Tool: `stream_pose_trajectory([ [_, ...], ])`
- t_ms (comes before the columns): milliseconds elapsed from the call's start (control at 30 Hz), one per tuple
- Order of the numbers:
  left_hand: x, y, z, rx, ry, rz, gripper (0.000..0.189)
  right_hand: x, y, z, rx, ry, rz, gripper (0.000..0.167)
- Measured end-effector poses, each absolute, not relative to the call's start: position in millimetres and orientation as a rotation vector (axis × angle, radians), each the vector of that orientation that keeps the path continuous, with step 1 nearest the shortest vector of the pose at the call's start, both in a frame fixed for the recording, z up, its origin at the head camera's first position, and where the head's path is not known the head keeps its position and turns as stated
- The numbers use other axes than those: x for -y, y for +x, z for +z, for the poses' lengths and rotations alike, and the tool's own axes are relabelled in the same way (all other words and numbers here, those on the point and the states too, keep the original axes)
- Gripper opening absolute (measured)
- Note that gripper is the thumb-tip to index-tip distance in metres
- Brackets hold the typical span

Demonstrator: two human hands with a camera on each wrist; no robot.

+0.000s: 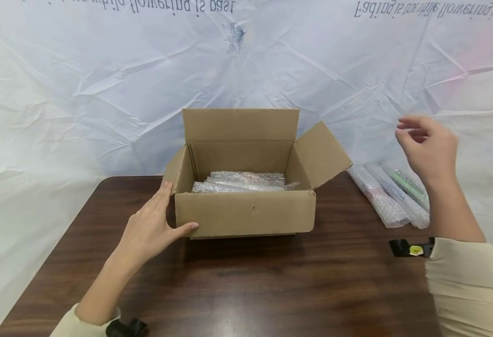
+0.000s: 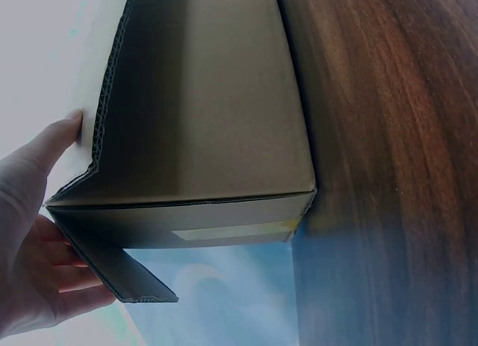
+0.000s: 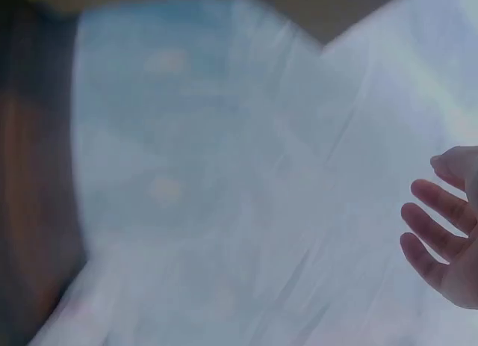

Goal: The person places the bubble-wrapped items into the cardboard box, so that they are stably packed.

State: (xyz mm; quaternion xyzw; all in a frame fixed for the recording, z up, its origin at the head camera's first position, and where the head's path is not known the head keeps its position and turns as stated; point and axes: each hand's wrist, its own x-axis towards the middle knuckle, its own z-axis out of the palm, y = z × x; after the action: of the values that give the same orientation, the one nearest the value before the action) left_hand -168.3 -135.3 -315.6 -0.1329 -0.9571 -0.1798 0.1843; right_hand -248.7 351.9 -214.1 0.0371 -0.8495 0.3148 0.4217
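Note:
An open cardboard box (image 1: 244,213) stands on the table, holding bubble-wrapped packages (image 1: 246,180). At its near left corner is my left hand (image 1: 151,227), the thumb against the front flap and the straight fingers along the left flap (image 2: 112,271). My right hand (image 1: 433,147) is raised to the right of the box, fingers loosely bent and nothing in them. Below and left of that hand, several bubble-wrapped packages (image 1: 379,196) lie side by side, one with green showing. In the right wrist view the right hand's fingers (image 3: 433,230) appear at the right edge.
The dark wooden table (image 1: 238,281) runs under everything. A wrinkled white sheet (image 1: 145,93) with printed lettering hangs behind it. The box's right flap (image 1: 322,154) sticks outward, and its back flap (image 1: 241,124) stands up.

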Motion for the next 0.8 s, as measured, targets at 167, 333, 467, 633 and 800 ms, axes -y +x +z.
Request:
stream_pose_trajectory([
  [167,135.8,-168.0,-314.8,2.696,-0.378,-0.503,0.108,-394.4,-254.8,-246.9,2.399,-0.051,0.676,0.040],
  [333,135.6,-168.2,-315.0,2.691,-0.386,-0.508,0.108,-417.2,-268.4,-280.5,2.602,-0.057,0.608,0.048],
  [467,135.9,-167.8,-314.5,2.694,-0.380,-0.515,0.108,-425.4,-280.5,-303.4,2.747,-0.051,0.514,0.053],
  [633,136.2,-167.5,-313.9,2.703,-0.373,-0.515,0.108,-428.8,-289.6,-328.2,2.921,-0.048,0.425,0.063],
  [800,135.9,-167.5,-313.6,2.707,-0.373,-0.511,0.107,-430.1,-291.5,-344.4,3.007,-0.118,0.356,0.064],
])
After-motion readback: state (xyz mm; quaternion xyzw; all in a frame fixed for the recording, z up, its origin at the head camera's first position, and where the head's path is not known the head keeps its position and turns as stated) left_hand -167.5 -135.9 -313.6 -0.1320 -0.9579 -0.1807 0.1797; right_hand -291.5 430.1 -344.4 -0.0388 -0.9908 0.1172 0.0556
